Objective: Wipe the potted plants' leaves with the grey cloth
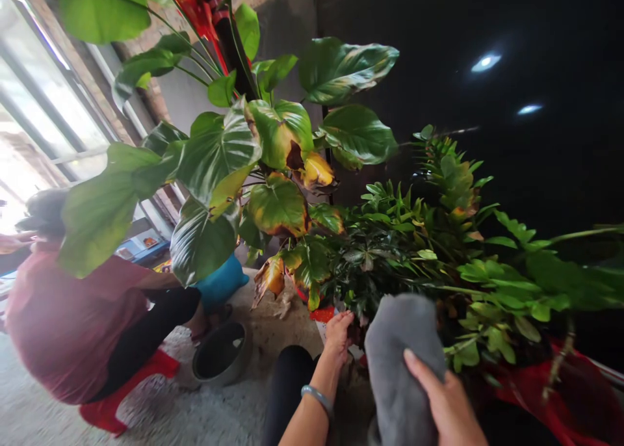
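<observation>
My right hand (446, 394) grips a grey cloth (402, 361), with the thumb lying across its front. My left hand (338, 334), with a bangle (318, 400) on its wrist, reaches in at the foot of the dark leafy plant (365, 254). Its fingers are pinched together, and what lies between them is too small to make out. Just past those fingers is a red patterned piece (322, 314). Leafy stems (492, 290) spread to the right of the cloth.
A tall plant with broad, partly yellowed leaves (280, 205) rises ahead. To the left, a person in a pink shirt (82, 316) sits on a red stool (129, 389). A dark bucket (221, 355) stands on the floor. Red netting (575, 394) is at lower right.
</observation>
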Tool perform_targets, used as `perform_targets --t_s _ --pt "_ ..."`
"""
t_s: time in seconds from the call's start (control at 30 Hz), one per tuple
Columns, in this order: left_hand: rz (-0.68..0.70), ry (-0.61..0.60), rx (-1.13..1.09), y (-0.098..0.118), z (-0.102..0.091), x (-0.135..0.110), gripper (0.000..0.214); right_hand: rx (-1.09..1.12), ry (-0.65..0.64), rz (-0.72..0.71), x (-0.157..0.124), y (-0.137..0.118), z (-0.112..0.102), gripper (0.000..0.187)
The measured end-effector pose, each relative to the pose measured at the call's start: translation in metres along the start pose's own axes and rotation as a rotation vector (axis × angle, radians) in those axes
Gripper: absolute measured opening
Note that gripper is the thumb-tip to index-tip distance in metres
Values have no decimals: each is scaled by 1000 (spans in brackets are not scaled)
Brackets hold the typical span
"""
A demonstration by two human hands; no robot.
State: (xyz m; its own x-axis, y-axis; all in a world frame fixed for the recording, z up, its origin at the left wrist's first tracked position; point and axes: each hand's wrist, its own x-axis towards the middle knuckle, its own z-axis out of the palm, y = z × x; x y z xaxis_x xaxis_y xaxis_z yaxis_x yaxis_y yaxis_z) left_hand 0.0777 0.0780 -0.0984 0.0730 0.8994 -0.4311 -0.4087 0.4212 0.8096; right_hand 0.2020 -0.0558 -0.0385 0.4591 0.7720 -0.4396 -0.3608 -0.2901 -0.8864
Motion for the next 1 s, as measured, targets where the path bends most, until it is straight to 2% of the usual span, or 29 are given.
perform_targets --t_s 0.1,0.17,0.2,0.27,0.33,0.4,0.47,0.53,0.6,0.67,0.73,0.8,0.87,0.93,1.0 --pt "-41 -7 18 2 1 -2 27 165 215 -150 18 -53 5 45" --pt "-39 -8 23 4 3 -4 27 310 197 -168 28 -75 15 41" --pt "-35 -8 24 5 4 -5 27 353 152 -131 31 -77 19 39" --pt "-24 -2 17 6 5 -6 28 331 55 -5 28 -62 24 36" --pt "5 -9 -12 7 5 -6 28 180 3 108 16 -31 23 36" --pt "26 -18 -43 9 4 -7 27 11 -40 140 1 -3 15 37" --pt "12 -11 -53 10 4 -9 25 -71 -96 131 -11 7 6 39" --pt "-23 5 -43 10 4 -10 22 -51 -93 89 -13 -8 -1 43" --pt "-26 4 -38 10 6 -12 21 33 -4 -10 -6 -38 0 46" --pt "-24 -6 -32 8 8 -12 19 154 90 -122 8 -68 8 43" --pt "-27 -13 -27 6 10 -12 20 250 117 -153 19 -81 19 37" --pt "-27 -31 -20 4 10 -10 22 234 51 -95 21 -71 28 33" --pt "7 -58 -26 3 7 -7 24 94 -59 -9 14 -43 30 32" --pt "51 -62 -41 3 1 -5 25 -81 -117 38 1 -13 22 32" --pt "57 -43 -47 4 -4 -5 28 -195 -125 26 -9 4 8 32"
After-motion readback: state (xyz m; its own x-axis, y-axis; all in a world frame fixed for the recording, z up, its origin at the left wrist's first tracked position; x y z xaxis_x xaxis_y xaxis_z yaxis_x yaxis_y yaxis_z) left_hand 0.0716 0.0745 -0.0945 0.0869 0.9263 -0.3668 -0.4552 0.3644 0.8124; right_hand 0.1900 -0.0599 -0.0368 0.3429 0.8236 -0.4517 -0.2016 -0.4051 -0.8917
